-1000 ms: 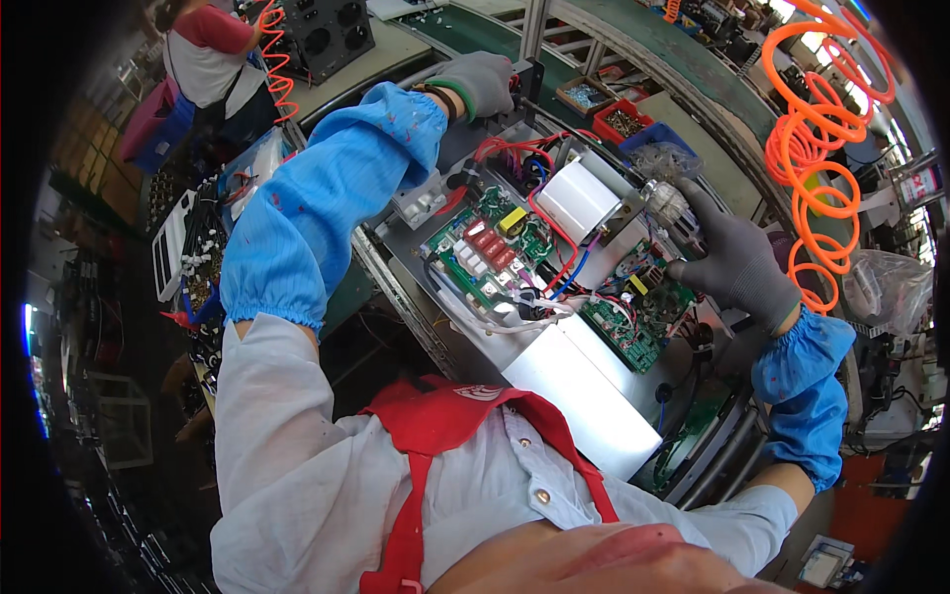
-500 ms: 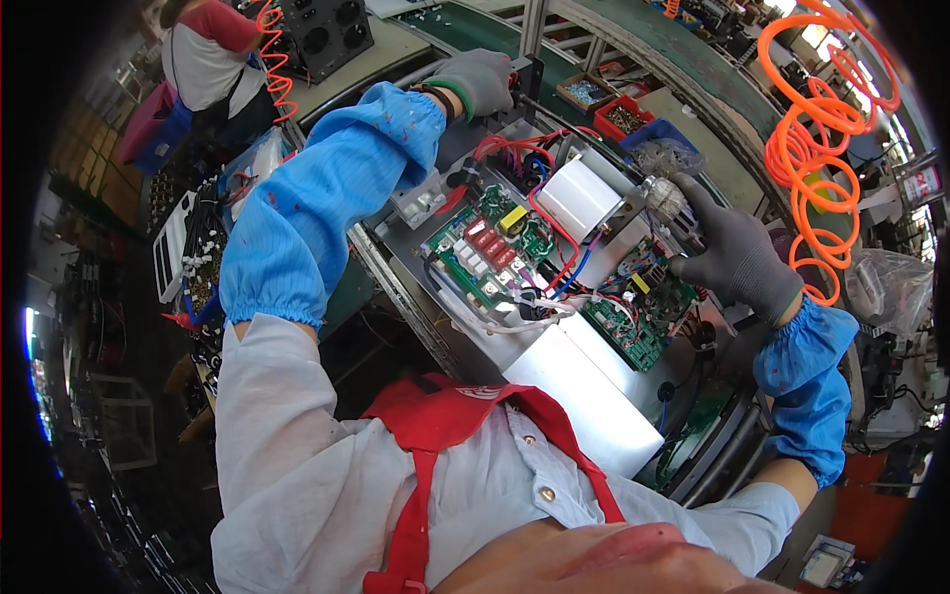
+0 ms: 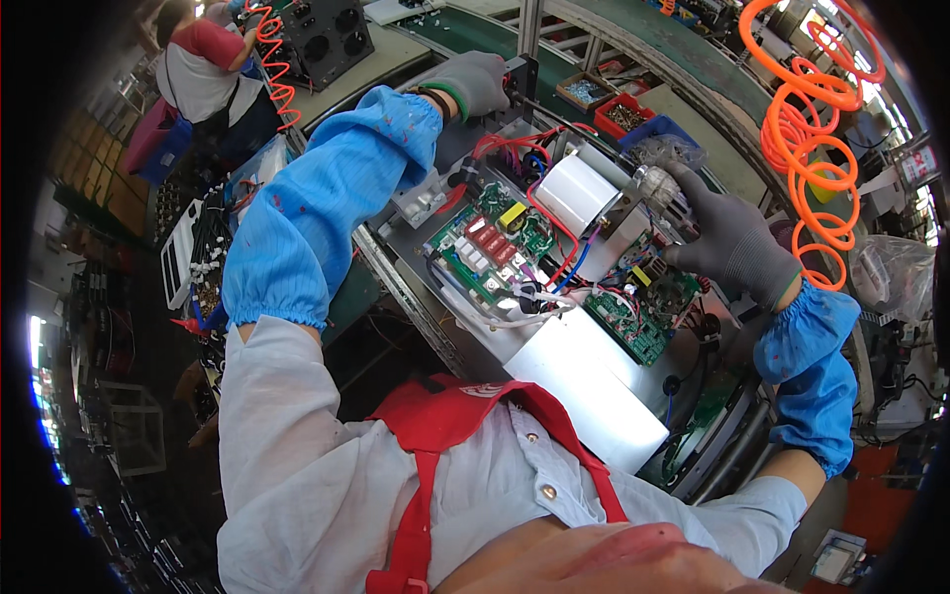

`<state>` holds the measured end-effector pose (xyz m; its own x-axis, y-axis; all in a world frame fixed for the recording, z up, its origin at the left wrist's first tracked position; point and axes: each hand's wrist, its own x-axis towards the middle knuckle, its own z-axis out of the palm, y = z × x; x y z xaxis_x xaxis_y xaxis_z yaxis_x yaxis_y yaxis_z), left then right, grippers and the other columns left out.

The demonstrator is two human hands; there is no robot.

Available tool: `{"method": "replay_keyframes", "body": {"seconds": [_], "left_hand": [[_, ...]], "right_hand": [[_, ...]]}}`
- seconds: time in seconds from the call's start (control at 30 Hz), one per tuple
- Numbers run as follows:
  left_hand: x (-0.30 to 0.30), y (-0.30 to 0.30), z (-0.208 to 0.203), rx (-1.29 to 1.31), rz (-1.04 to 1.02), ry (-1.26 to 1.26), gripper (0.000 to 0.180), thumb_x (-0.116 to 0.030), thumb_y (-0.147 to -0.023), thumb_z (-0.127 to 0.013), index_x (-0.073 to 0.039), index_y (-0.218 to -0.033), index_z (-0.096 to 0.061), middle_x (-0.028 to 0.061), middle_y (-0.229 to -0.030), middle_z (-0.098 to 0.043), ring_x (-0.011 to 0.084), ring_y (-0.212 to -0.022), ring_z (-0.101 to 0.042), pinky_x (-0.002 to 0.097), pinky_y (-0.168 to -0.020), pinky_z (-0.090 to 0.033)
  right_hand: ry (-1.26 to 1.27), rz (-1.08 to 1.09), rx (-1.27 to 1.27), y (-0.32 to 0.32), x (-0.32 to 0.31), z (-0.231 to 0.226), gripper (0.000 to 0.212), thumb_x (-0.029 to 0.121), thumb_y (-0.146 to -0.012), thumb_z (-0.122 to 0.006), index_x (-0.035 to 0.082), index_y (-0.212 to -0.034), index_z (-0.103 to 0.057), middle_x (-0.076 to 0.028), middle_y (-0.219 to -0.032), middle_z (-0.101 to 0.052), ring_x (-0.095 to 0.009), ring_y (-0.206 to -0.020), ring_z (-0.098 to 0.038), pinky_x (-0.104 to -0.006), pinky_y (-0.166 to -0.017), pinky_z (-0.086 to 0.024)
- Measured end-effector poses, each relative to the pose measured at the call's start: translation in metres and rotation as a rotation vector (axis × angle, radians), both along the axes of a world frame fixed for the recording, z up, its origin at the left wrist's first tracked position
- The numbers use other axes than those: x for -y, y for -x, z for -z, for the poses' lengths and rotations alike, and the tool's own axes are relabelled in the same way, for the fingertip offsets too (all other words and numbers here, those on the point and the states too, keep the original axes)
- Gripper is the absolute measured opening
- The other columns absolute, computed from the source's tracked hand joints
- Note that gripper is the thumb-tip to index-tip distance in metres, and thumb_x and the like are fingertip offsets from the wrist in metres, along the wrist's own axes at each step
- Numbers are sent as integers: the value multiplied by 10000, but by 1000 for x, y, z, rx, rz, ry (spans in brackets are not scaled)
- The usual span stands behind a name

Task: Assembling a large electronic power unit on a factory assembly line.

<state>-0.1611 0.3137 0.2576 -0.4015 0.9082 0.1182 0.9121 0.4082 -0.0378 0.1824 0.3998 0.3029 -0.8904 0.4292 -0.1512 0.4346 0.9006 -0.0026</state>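
In front of me lies an open metal chassis (image 3: 579, 391) with circuit boards, coloured wires and a white cylinder (image 3: 579, 191) in it. My left hand (image 3: 475, 84), in a grey glove, curls its fingers over a black end piece (image 3: 522, 79) at the chassis's far left corner. My right hand (image 3: 737, 238), also gloved, grips the right side of the chassis, thumb toward me and forefinger stretched away. Between them shows a silvery rounded part (image 3: 658, 188); the other fingertips are hidden. Nearest the right thumb is a green circuit board (image 3: 633, 327).
Beyond the chassis stand a red bin (image 3: 623, 117) of small metal parts and a blue bin (image 3: 658, 132) with a clear bag. An orange coiled hose (image 3: 816, 168) hangs at the right. A person (image 3: 213, 74) bends at the far left, near a black fan box (image 3: 317, 40).
Both hands keep their places on the chassis, which has shifted only slightly. The person at the far left has turned, and the view has moved a little.
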Motion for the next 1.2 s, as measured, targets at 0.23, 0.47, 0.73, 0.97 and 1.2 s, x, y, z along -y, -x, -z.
{"method": "replay_keyframes", "body": {"seconds": [0.23, 0.47, 0.73, 0.97, 1.2], "left_hand": [[14, 6, 7, 44, 2, -21, 501, -404, -737, -707, 17, -989, -609, 214, -954, -662, 359, -925, -645, 416, -810, -514], [11, 6, 4, 27, 3, 15, 491, -388, -738, -707, 30, -982, -624, 214, -960, -667, 348, -922, -652, 403, -808, -522], [13, 6, 3, 46, -12, 9, 486, -374, -742, -707, 26, -1005, -621, 207, -954, -673, 344, -921, -656, 398, -809, -526], [12, 5, 2, 35, 5, 13, 453, -333, -737, -701, -5, -1036, -613, 202, -943, -677, 352, -912, -659, 412, -798, -530], [12, 7, 2, 32, 52, 1, 463, -366, -745, -714, 9, -1001, -623, 206, -918, -671, 352, -898, -657, 404, -790, -529]], "right_hand": [[39, -1, -82, -13, 7, -5, 901, 317, -644, -717, 148, -1430, -309, -181, -830, -658, -372, -827, -653, -449, -730, -510], [20, -11, -17, -12, 13, -10, 910, 333, -649, -715, 151, -1440, -304, -171, -767, -644, -360, -780, -657, -439, -705, -508], [-6, -14, -22, -8, 15, -4, 897, 353, -677, -715, 156, -1446, -296, -163, -759, -642, -348, -774, -662, -432, -694, -510], [-20, -23, -53, -7, 12, 1, 895, 361, -682, -716, 158, -1445, -295, -168, -762, -643, -346, -777, -663, -430, -694, -516], [-26, -2, 18, -3, 15, -4, 896, 347, -679, -714, 168, -1446, -286, -167, -769, -650, -354, -780, -664, -437, -694, -522]]}}
